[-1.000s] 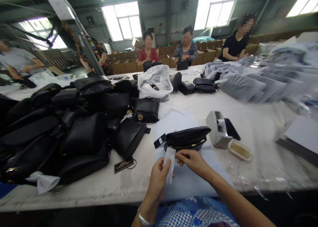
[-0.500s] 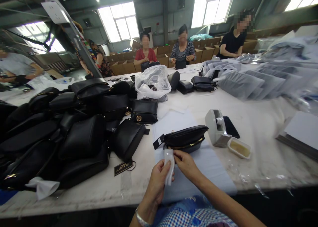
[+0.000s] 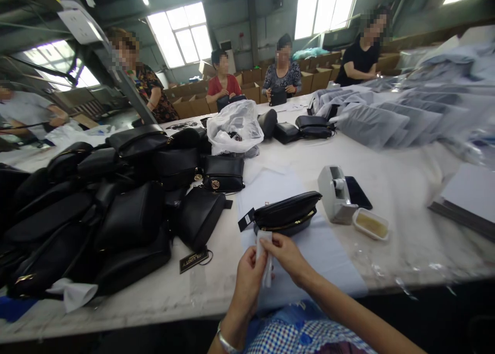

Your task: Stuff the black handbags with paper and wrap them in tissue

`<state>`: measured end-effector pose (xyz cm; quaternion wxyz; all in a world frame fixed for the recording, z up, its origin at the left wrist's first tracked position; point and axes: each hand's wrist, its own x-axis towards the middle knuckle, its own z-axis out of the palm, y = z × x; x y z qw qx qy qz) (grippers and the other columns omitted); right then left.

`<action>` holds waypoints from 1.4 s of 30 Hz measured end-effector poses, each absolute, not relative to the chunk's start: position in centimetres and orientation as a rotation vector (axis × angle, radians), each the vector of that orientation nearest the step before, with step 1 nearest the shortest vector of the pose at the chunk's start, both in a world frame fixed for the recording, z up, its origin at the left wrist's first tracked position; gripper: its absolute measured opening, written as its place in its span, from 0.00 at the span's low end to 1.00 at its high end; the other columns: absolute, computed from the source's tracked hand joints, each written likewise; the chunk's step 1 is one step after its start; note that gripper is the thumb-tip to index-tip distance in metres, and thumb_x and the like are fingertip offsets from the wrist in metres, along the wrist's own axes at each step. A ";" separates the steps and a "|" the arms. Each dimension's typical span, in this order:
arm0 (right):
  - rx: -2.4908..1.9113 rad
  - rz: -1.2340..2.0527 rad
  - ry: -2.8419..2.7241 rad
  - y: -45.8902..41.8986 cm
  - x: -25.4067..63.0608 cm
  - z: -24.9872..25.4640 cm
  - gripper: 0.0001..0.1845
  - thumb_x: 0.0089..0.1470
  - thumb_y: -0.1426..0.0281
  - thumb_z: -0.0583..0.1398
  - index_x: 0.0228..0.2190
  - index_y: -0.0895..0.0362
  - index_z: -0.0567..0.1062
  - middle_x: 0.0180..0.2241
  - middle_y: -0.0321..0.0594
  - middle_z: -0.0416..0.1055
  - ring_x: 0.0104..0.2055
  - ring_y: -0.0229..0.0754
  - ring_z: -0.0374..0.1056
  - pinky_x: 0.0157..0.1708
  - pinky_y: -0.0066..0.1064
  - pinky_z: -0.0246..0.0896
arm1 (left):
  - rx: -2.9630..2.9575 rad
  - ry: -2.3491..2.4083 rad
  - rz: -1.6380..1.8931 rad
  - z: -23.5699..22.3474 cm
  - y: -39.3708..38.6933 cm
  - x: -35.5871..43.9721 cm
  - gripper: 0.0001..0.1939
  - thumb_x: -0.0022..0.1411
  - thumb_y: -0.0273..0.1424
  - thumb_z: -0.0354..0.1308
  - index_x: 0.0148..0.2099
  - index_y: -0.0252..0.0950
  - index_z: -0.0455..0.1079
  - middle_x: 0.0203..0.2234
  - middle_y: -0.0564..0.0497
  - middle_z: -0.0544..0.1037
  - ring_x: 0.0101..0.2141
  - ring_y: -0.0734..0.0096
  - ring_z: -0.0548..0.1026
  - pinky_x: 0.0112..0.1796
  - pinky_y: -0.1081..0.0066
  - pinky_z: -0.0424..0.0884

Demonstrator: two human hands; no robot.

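Observation:
My left hand (image 3: 249,275) is closed around a folded white strip (image 3: 264,237), thin paper or plastic; I cannot tell which. My right hand (image 3: 286,257) pinches the same strip near its upper end, fingertips against my left thumb. Just beyond both hands, a black handbag (image 3: 288,212) with a gold zip rests on a white sheet (image 3: 332,261). A black hang tag (image 3: 246,219) with a white label sticks out at the bag's left end. The strip hides the bag's lower left corner.
Black bags (image 3: 131,214) are heaped at left, with a loose tag (image 3: 192,260) before them. At right stand a tape dispenser (image 3: 333,194), a dark phone-like slab (image 3: 358,192) and a small tub (image 3: 371,224). Wrapped grey packages (image 3: 382,122) lie farther back. Several people work across the table.
My right fingertips have moved left from beside the strip onto its upper part. My left hand keeps its hold. The camera view has shifted slightly; the handbag stays on the sheet.

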<state>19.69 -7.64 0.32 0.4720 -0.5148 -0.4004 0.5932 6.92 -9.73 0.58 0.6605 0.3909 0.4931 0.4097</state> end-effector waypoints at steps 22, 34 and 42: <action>-1.310 1.391 -1.311 -13.4 20.2 0.1 0.17 0.55 0.56 0.60 0.26 0.56 0.69 0.22 0.31 0.64 0.25 0.36 0.61 0.26 0.26 0.57 | 1.033 1.293 1.089 0.2 -9.4 8.2 0.20 0.58 0.47 0.60 0.38 0.33 0.71 0.27 0.52 0.72 0.29 0.71 0.69 0.31 0.74 0.65; -1.301 1.270 -1.488 -13.1 21.5 0.8 0.13 0.56 0.61 0.60 0.30 0.57 0.79 0.24 0.34 0.73 0.26 0.37 0.65 0.27 0.26 0.58 | 0.787 1.132 0.803 0.2 -11.7 5.2 0.24 0.52 0.48 0.66 0.42 0.34 0.74 0.38 0.45 0.80 0.41 0.59 0.77 0.42 0.65 0.74; -1.831 0.043 -1.125 -7.5 39.3 2.9 0.19 0.54 0.59 0.60 0.43 0.56 0.79 0.58 0.48 0.65 0.62 0.54 0.56 0.63 0.45 0.45 | 0.706 1.256 0.925 -0.6 -11.3 5.9 0.27 0.41 0.48 0.71 0.37 0.33 0.75 0.28 0.48 0.80 0.31 0.65 0.78 0.35 0.72 0.75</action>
